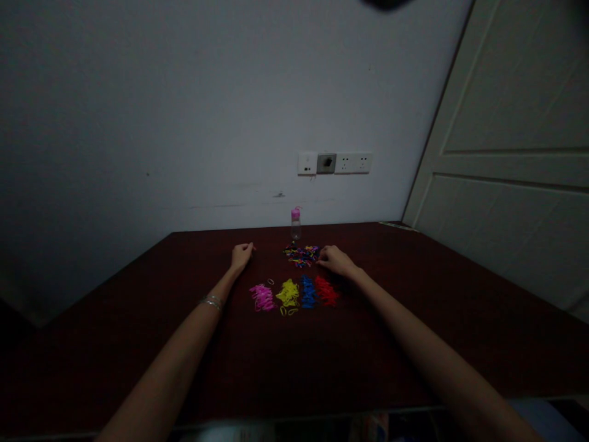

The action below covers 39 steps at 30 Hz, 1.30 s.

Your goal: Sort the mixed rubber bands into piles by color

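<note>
Small bands lie in piles on the dark red table (285, 362): a pink pile (263, 297), a yellow pile (289, 293), a blue pile (308, 292) and a red pile (326, 291). Behind them is a mixed-colour heap (302, 255). My right hand (335, 259) is at the heap's right edge, fingers pressed together; anything in them is too small to name. To the left of the heap, my left hand (242, 254) rests with curled fingers, a tiny reddish spot at its fingertips.
A clear bottle with a pink cap (295, 224) stands behind the mixed heap. Wall sockets (353, 162) sit above the table's back edge. A white panelled door (515, 172) is on the right. A thin strip (398, 226) lies at the back right corner.
</note>
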Motion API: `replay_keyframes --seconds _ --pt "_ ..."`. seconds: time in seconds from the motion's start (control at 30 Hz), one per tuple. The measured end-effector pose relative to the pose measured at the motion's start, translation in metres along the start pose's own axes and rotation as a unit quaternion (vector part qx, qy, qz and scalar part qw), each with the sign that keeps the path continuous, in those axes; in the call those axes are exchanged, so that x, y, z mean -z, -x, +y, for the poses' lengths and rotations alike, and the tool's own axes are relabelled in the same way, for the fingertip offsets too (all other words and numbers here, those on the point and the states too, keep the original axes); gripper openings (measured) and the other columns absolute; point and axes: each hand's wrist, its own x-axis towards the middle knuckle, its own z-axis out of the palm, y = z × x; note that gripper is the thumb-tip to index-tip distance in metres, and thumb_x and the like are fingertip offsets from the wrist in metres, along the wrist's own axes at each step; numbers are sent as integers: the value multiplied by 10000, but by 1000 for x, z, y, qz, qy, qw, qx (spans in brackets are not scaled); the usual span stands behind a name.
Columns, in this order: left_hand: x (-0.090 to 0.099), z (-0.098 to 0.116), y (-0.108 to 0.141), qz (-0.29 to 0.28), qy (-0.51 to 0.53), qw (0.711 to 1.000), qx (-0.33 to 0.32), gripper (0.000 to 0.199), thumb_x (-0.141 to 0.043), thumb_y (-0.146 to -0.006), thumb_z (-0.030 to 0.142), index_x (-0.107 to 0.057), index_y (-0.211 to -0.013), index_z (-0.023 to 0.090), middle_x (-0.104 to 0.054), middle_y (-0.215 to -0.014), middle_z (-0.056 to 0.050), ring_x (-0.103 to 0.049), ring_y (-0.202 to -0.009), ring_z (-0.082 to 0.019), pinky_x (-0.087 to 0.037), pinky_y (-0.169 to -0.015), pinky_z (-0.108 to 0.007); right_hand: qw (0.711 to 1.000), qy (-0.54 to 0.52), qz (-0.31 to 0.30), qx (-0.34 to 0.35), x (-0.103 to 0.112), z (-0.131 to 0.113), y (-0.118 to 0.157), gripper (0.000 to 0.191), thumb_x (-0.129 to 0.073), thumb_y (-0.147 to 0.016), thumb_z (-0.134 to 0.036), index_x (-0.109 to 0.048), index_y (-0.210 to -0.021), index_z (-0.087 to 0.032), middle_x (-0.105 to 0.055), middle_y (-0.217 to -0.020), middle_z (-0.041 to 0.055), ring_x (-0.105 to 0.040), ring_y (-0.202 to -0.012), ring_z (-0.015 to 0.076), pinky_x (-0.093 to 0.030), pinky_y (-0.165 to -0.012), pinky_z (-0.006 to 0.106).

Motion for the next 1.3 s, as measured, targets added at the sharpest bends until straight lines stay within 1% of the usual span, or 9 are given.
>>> replay_keyframes --seconds 0.2,0.37,0.47,0.57,0.7,0.83,1.07,1.2,1.3 --pt "0 -1 0 -3 7 1000 -2 366 -467 -742 439 -649 -644 137 -504 -448 7 -475 -460 -122 -336 -491 -225 999 -35 11 4 4 9 0 167 -577 -805 -294 -705 -793 -187 -673 -1005 69 -595 -955 170 -424 -845 225" --pt "-1 -2 -1 -6 6 1000 -10 369 -463 -734 448 -643 -642 139 -500 -452 6 -477 -466 -126 -330 -491 -226 996 -76 23 39 22 23 11 182 -580 -790 -291 -715 -789 -169 -679 -987 79 -606 -926 190 -430 -864 259" --pt "-2 -2 -1 -6 3 1000 -7 366 -463 -729 446 -646 -647 140 -498 -446 8 -473 -458 -127 -325 -489 -229 994 -102 0 50 33 28 24 169 -591 -766 -278 -717 -757 -165 -690 -945 76 -621 -887 196 -453 -822 262" --pt "-2 -3 -2 -8 1 1000 -7 359 -463 -731 439 -648 -650 142 -503 -449 10 -477 -458 -126 -329 -490 -228 990 -125 -49 42 40 29 36 132 -628 -721 -272 -720 -748 -181 -701 -910 55 -630 -868 197 -470 -791 264" --pt "-1 -1 -1 -9 0 1000 -10 352 -470 -737 433 -654 -652 145 -512 -451 9 -487 -471 -128 -339 -499 -226 987 -138 -70 39 44 28 42 202 -628 -737 -349 -726 -832 -199 -711 -904 53 -638 -872 211 -485 -788 287" --pt "1 4 3 -11 -9 1000 -6 327 -490 -726 416 -659 -637 150 -524 -456 6 -501 -490 -133 -352 -515 -227 991 -127 -23 16 35 38 39 291 -534 -826 -373 -702 -983 -195 -691 -1038 69 -626 -961 215 -471 -864 310" --pt "-2 2 1 -25 -30 999 -9 303 -503 -717 388 -672 -642 148 -554 -481 -6 -523 -515 -145 -358 -524 -232 1000 -14 14 -11 2 74 46 371 -401 -907 -312 -627 -1150 -147 -594 -1231 117 -529 -1158 222 -382 -1000 339" --pt "-5 0 -2 -57 -62 996 -29 228 -537 -694 321 -693 -682 156 -629 -588 -30 -561 -574 -155 -381 -557 -233 998 15 49 -29 -8 78 51 379 -369 -914 -285 -612 -1176 -160 -553 -1285 121 -487 -1209 220 -361 -1020 367" --pt "-5 5 -3 -94 -100 990 -42 168 -582 -652 269 -707 -707 172 -668 -678 -43 -586 -637 -169 -404 -593 -236 997 19 60 -44 -10 73 53 378 -377 -906 -276 -611 -1180 -162 -551 -1287 124 -487 -1207 226 -362 -1017 380"
